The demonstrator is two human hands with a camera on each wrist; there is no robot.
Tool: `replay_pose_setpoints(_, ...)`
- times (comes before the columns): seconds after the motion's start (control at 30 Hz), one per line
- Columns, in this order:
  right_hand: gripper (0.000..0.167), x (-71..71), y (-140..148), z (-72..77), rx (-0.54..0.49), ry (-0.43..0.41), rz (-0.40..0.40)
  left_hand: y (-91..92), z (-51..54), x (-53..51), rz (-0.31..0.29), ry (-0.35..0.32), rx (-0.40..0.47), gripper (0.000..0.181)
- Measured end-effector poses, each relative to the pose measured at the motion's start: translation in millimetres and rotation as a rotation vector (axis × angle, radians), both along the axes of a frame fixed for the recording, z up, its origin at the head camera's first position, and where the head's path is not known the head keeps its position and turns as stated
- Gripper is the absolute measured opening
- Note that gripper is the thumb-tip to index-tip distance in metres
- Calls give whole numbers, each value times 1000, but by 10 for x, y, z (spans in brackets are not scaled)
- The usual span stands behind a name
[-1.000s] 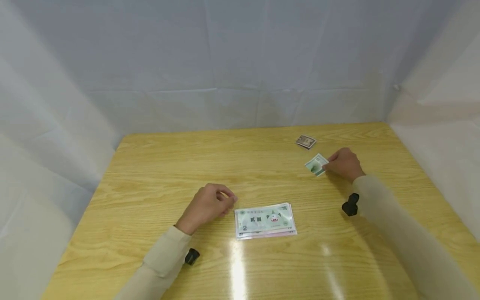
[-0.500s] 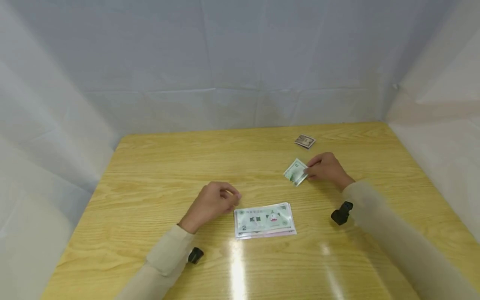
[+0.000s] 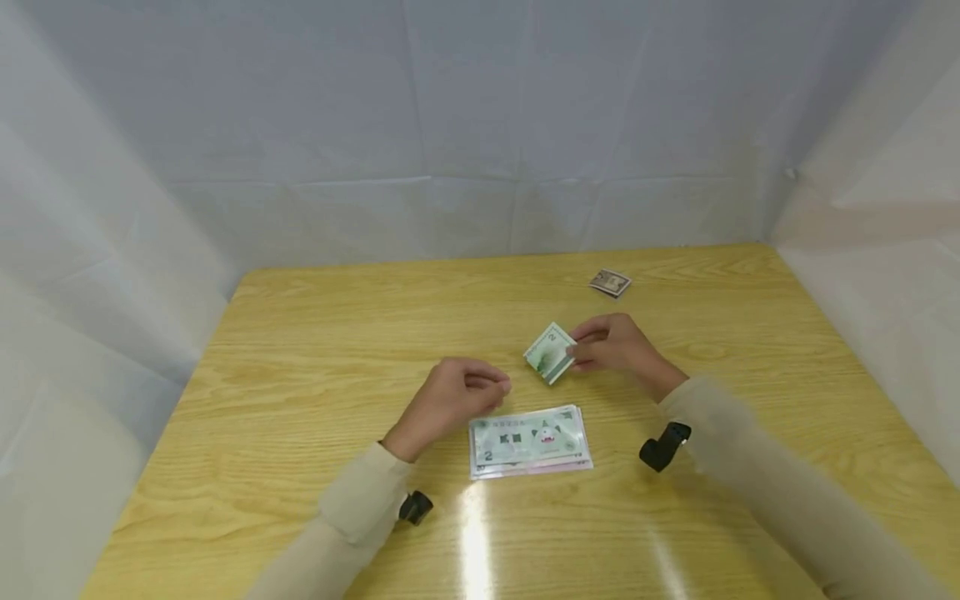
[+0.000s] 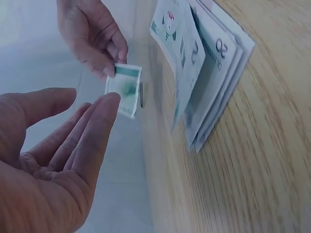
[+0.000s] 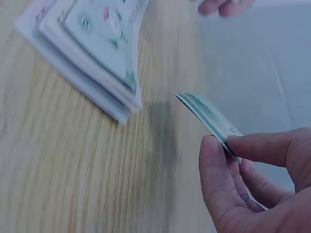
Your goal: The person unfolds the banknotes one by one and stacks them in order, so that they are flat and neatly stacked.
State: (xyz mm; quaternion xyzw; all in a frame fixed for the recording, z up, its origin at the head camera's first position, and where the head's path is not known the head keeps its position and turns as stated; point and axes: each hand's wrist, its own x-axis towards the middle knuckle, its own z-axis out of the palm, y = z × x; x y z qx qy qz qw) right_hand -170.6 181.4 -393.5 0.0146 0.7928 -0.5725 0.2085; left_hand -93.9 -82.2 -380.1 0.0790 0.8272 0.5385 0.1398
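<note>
Between thumb and fingers my right hand (image 3: pixel 615 346) pinches a folded green banknote (image 3: pixel 551 353) marked 2, held above the table. In the right wrist view the folded banknote (image 5: pixel 211 119) shows nearly edge-on. My left hand (image 3: pixel 453 396) is just left of it, holding nothing; the left wrist view shows a gap between its thumb and relaxed fingers (image 4: pixel 92 141). Below both hands lies a stack of flat banknotes (image 3: pixel 528 442), a green 2 note on top. Its edges fan apart in the left wrist view, where a note (image 4: pixel 218 48) marked 20 shows beneath.
Toward the back right of the wooden table (image 3: pixel 337 325) lies a small folded brown banknote (image 3: pixel 611 282). White cloth (image 3: pixel 480 125) hangs behind the table and along both sides. Each wrist carries a black camera (image 3: pixel 665 446).
My right hand has carried the folded green banknote leftward and slightly nearer, toward my left hand. The left hand has shifted a little to the right. The stack has stayed put.
</note>
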Motion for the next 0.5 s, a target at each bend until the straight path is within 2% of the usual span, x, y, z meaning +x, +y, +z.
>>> replay_pose_setpoints(0.17, 33, 101, -146, 39, -60, 14, 29, 78, -7, -25, 6, 7, -9, 25)
replay_pose_setpoints(0.5, 30, 285, -368, 68, -135, 25, 102, 145, -43, -38, 14, -20, 73, 34)
